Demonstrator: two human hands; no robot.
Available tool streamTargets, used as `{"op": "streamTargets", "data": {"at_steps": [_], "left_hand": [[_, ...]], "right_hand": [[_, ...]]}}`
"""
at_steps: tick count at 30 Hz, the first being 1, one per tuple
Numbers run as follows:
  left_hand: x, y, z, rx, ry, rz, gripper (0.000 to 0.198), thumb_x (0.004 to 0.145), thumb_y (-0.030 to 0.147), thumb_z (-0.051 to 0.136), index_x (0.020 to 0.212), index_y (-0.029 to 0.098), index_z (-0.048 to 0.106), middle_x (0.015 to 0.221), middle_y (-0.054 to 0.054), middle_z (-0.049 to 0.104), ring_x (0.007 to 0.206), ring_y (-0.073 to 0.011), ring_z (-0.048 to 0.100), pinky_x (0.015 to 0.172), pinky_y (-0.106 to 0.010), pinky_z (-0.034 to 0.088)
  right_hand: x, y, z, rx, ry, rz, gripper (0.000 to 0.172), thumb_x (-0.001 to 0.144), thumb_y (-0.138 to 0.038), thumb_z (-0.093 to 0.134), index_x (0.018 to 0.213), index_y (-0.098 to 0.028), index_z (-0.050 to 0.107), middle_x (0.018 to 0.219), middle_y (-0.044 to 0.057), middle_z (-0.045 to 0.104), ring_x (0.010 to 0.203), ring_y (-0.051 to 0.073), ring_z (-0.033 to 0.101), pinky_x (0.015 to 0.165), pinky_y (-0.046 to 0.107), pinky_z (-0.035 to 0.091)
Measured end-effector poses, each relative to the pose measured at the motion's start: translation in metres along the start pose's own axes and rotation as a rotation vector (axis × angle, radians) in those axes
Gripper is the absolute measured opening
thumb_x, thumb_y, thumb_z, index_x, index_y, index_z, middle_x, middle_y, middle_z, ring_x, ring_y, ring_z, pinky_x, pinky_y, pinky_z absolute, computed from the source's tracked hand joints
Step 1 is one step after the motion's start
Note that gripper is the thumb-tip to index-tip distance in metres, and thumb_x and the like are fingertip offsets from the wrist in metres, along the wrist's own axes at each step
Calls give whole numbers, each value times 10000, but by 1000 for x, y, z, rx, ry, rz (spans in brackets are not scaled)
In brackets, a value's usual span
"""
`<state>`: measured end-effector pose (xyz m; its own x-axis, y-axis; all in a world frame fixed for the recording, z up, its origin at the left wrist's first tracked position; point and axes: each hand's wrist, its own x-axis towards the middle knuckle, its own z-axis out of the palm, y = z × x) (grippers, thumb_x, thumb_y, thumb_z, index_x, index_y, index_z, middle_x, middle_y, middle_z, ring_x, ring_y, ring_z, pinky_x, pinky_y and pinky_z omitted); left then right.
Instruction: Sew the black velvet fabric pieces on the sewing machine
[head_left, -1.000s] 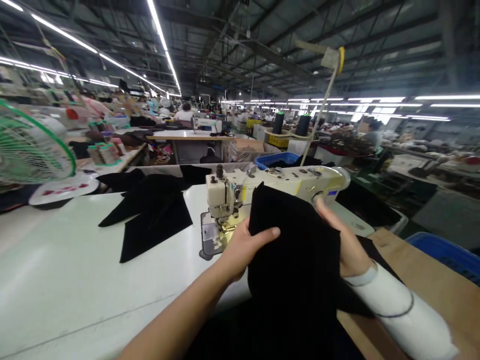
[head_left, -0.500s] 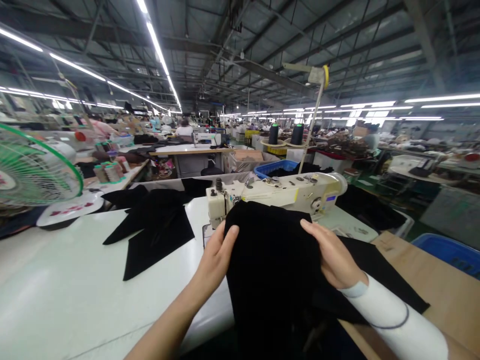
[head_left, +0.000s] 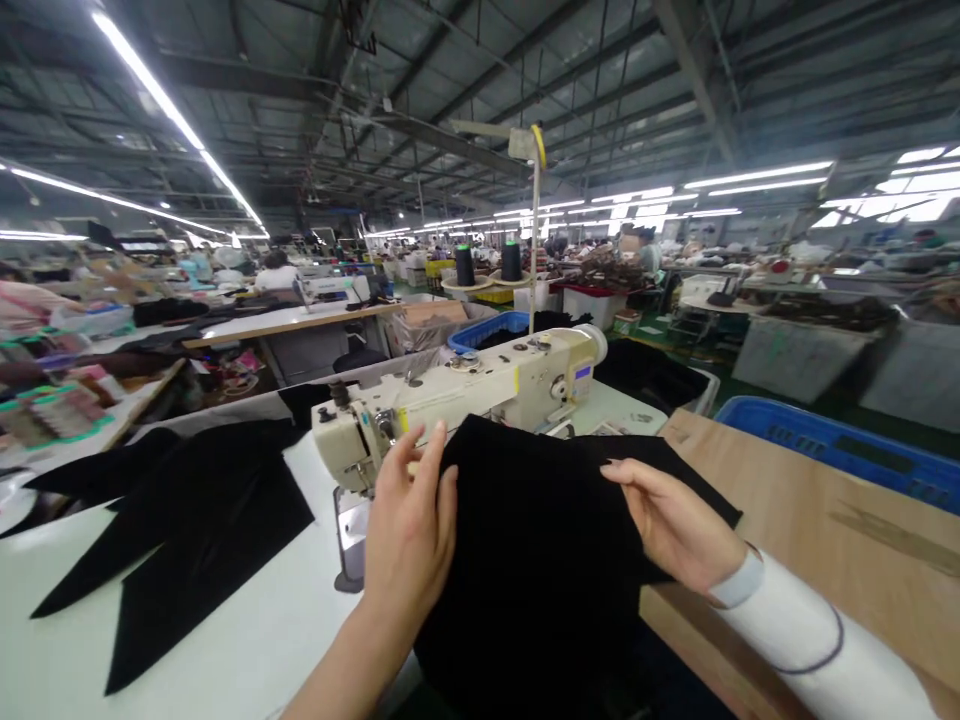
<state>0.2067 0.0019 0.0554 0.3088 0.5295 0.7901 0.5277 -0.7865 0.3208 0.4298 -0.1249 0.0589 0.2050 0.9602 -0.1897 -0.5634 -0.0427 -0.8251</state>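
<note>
A piece of black fabric (head_left: 540, 540) is held up in front of a cream sewing machine (head_left: 465, 395). My left hand (head_left: 409, 525) grips the fabric's left edge, its fingers straight and pressed together along the cloth. On the right side, my right hand (head_left: 671, 520) pinches the fabric, thumb on top; a white sleeve covers that forearm. The fabric hides the machine's needle area and hangs down toward me.
More black fabric pieces (head_left: 180, 530) lie on the white table (head_left: 225, 650) at left. A wooden board (head_left: 825, 560) and a blue bin (head_left: 840, 450) are at right. Thread cones (head_left: 487, 265) stand behind the machine. Other workers and tables fill the hall beyond.
The fabric has come down from upright and spread flatter in front of the machine. My left hand has shifted from clutching the edge to lying along it. The view has swung to the right.
</note>
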Motion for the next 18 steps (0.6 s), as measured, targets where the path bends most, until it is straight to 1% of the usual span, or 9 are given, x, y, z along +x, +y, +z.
{"op": "streamTargets", "data": {"at_steps": [1, 2, 3, 5, 7, 10, 14, 16, 18], "left_hand": [[0, 12, 1, -28, 23, 6, 367, 923, 326, 523, 1274, 218, 536, 1236, -127, 590, 1130, -277, 593, 951, -456, 516], [-2, 25, 1, -94, -1, 12, 346, 906, 352, 553, 1224, 216, 548, 1170, -124, 605, 1080, -271, 606, 905, -443, 537], [-5, 37, 2, -188, -77, 12, 324, 895, 378, 568, 1178, 222, 552, 1099, -109, 623, 1009, -254, 625, 838, -410, 561], [-11, 59, 4, -372, -322, -20, 334, 877, 433, 587, 1148, 244, 544, 1020, -83, 655, 874, -224, 654, 707, -350, 582], [-16, 73, 9, -436, -471, -69, 405, 840, 469, 626, 1169, 248, 544, 1038, -91, 682, 850, -240, 674, 682, -360, 588], [-17, 80, 19, -396, -443, -74, 360, 864, 438, 597, 1164, 240, 585, 1054, -92, 711, 915, -266, 693, 781, -401, 588], [-9, 77, 20, -410, -412, 3, 357, 959, 394, 423, 1237, 258, 600, 1182, -43, 699, 1112, -231, 651, 946, -366, 545], [-3, 65, 13, -366, -371, -48, 371, 963, 431, 399, 1198, 262, 631, 1161, -20, 709, 1115, -230, 648, 944, -349, 544], [4, 43, 1, -265, -292, -187, 390, 952, 494, 400, 1111, 257, 665, 1039, -8, 739, 999, -237, 686, 840, -335, 577]], "right_hand": [[-4, 3, 0, 17, 2, -8, 99, 783, -248, 683, 729, -180, 635, 607, -14, 663, 539, 125, 634, 549, 211, 515], [-7, 5, 1, 32, -9, -13, 114, 787, -256, 701, 732, -178, 637, 604, -20, 651, 520, 110, 613, 533, 196, 496], [-10, 8, 3, 46, -35, -17, 125, 789, -263, 713, 740, -174, 642, 612, -22, 643, 525, 100, 603, 541, 189, 490], [-15, 12, 9, 84, -98, -36, 127, 797, -270, 725, 768, -169, 653, 647, -21, 635, 574, 93, 601, 600, 191, 494], [-19, 15, 15, 127, -129, -51, 132, 782, -259, 748, 769, -165, 657, 676, -26, 623, 620, 83, 593, 643, 189, 491], [-24, 17, 21, 152, -148, -60, 168, 755, -277, 775, 755, -146, 669, 736, -12, 627, 711, 87, 598, 705, 202, 501], [-24, 20, 22, 133, -166, -84, 189, 774, -322, 744, 809, -147, 682, 831, 21, 661, 840, 144, 632, 748, 258, 518], [-18, 17, 12, 165, -52, -149, 195, 748, -331, 755, 812, -167, 670, 843, 21, 681, 871, 167, 649, 771, 279, 519], [-6, 7, -11, 194, 170, -283, 218, 715, -338, 765, 836, -191, 660, 854, 16, 699, 901, 186, 658, 811, 303, 517]]}}
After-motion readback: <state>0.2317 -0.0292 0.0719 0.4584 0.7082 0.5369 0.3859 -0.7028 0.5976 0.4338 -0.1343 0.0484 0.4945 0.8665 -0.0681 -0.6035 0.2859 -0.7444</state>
